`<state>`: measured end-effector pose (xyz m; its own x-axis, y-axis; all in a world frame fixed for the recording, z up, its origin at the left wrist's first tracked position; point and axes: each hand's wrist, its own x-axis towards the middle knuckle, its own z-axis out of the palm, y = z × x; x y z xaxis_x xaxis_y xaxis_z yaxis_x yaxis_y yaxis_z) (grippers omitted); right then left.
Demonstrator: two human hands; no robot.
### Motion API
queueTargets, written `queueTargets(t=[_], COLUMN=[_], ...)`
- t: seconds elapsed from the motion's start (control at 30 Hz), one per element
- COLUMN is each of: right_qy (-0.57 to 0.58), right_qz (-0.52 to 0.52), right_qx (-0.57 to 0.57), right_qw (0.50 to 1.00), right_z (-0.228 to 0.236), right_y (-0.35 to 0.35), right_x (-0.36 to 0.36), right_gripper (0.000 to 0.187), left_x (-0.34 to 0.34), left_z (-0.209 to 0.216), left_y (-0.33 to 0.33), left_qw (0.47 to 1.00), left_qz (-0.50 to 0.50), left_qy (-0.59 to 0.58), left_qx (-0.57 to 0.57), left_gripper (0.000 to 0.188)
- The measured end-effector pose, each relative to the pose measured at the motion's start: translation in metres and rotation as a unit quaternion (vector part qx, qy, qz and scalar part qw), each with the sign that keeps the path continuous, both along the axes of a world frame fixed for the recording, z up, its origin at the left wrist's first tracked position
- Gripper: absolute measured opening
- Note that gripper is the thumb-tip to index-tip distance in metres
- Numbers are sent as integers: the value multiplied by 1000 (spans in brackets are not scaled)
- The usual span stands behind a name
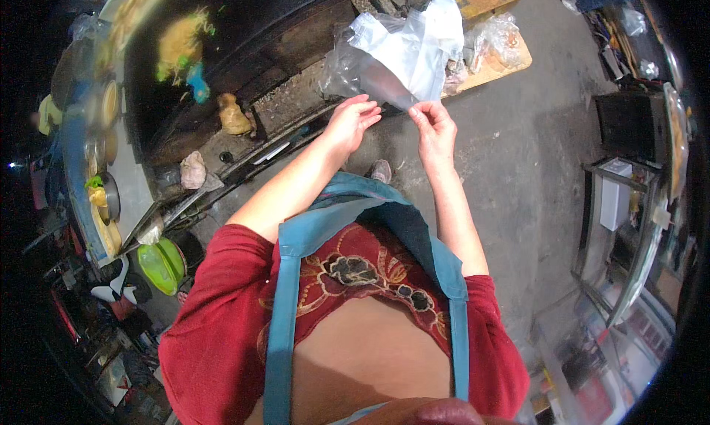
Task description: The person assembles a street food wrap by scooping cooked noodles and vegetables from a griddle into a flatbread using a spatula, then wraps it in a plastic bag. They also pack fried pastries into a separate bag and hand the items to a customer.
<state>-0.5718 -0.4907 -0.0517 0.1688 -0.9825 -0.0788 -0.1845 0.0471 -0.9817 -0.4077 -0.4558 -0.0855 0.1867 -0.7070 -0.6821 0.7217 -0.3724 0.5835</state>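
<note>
head view: right grip [435, 133] pinches plastic bag [403, 63], left grip [351, 123] slightly parted.

Open floor [529, 137] right of the right hand [436, 129] — room to pass! Plastic bag [414, 52] blocks ahead — grimy ledge [296, 92] crowds the left.

Two hands [438, 135], one apron [325, 224] and one shoe [380, 171] show.
</note>
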Motion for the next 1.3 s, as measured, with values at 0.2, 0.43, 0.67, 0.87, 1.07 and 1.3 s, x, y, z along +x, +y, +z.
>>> queueTargets(t=[0.2,0.43,0.67,0.87,1.07,1.3], right_qy=[-3,-9,-154,-279,-228,-11], right_qz=[19,2,138,-24,-49,220], right_qx=[9,24,335,370,170,52], right_qw=[1000,1000,919,886,957,974], right_z=[-10,-11,-31,-61,-58,30], right_y=[12,7,3,19,48,81], right_x=[-1,-11,0,18,-13,-38], right_gripper=[6,8,43,22,14,10], left_x=[-11,-16,-36,-56,-43,-22], left_z=[-7,10,9,-11,-2,-9], left_y=[-28,-20,4,50,90,96], left_qw=[992,984,992,982,981,943], left_qz=[-47,-117,-31,-87,-149,-79], left_qy=[113,-132,-124,-165,-117,-316], left_qx=[29,-23,9,35,-32,-71], left_gripper=[24,12,24,26,21,35])
